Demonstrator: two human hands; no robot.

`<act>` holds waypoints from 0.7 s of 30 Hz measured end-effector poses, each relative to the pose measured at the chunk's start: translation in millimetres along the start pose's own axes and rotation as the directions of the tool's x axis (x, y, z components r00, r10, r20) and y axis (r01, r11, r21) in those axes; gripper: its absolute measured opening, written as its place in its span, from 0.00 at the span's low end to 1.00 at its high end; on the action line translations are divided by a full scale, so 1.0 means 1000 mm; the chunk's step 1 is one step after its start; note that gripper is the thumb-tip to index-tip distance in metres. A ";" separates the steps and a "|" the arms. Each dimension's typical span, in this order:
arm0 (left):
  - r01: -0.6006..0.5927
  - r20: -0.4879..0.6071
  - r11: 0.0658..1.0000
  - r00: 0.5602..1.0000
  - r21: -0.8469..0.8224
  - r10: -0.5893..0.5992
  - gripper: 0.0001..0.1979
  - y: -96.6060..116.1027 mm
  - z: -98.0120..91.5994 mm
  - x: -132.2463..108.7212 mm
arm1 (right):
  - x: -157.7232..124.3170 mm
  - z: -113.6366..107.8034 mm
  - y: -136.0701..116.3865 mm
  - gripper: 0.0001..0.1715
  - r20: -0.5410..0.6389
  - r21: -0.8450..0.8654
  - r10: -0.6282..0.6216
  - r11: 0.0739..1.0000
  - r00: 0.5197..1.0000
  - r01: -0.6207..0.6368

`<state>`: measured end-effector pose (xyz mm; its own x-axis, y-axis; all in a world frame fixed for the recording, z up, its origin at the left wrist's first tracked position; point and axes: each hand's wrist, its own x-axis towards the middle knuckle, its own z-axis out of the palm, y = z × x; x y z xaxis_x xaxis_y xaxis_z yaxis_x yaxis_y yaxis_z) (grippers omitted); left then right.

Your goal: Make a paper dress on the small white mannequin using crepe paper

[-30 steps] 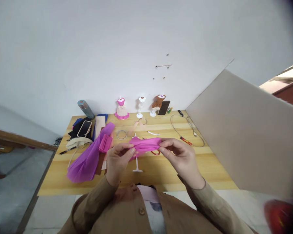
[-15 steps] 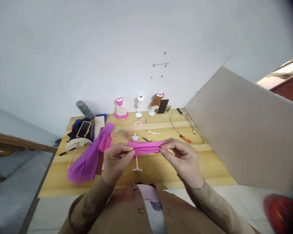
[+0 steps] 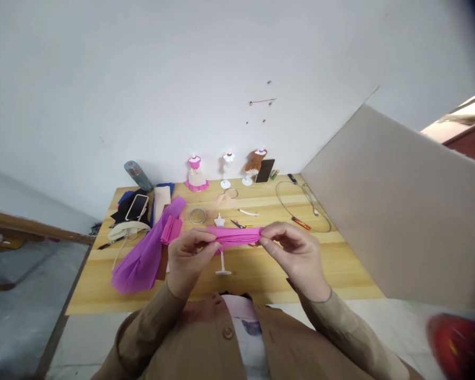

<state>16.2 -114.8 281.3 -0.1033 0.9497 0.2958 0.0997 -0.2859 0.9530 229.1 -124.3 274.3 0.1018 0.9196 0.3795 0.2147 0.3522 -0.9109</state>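
Observation:
A folded strip of bright pink crepe paper or thin fabric [image 3: 238, 236] is stretched level between my two hands. My left hand [image 3: 190, 258] pinches its left end between thumb and fingers. At the right end, my right hand [image 3: 295, 256] does the same. Behind and below the strip stands a small white mannequin on a stand [image 3: 222, 272]; its shoulders show above the pink and its middle is hidden. Scissors [image 3: 237, 224] lie just beyond the strip, partly covered by it.
Three small mannequins stand by the wall, one in a pink and cream dress [image 3: 197, 177]. Purple sheet [image 3: 148, 258], a phone [image 3: 137, 207] and a bottle [image 3: 138, 175] are on the left. A wire ring [image 3: 197, 216] lies mid-table [image 3: 320, 274]; a looped cable [image 3: 279, 198] is right.
The pink strip looks slightly narrower and tauter between my hands. Both hands keep their pinch in nearly the same place; the view has shifted slightly.

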 end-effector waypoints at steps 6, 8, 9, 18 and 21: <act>-0.055 -0.001 0.998 0.998 0.042 0.055 0.02 0.000 0.000 0.000 | -0.001 -0.002 0.002 0.08 0.003 -0.021 -0.002 1.000 1.000 0.002; -0.098 0.013 0.993 0.995 0.058 0.098 0.03 0.000 0.000 -0.001 | 0.000 -0.003 0.002 0.10 0.021 -0.038 -0.033 0.999 0.999 0.033; -0.117 0.021 0.991 0.993 0.064 0.116 0.03 -0.001 0.000 -0.001 | 0.000 -0.003 0.002 0.10 0.027 -0.046 -0.049 0.998 0.998 0.050; -0.202 0.042 0.964 0.979 0.174 0.197 0.03 -0.009 -0.002 -0.003 | 0.001 -0.005 -0.002 0.10 0.070 -0.140 -0.139 0.979 0.988 0.148; -0.315 0.065 0.918 0.949 0.241 0.309 0.09 -0.010 -0.002 -0.002 | 0.002 -0.004 -0.005 0.09 0.076 -0.184 -0.199 0.960 0.977 0.210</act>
<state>12.8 -113.8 271.3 -0.0028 0.8211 0.5708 0.3624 -0.5311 0.7659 231.9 -124.5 280.5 -0.0171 0.8418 0.5395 0.4060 0.4989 -0.7657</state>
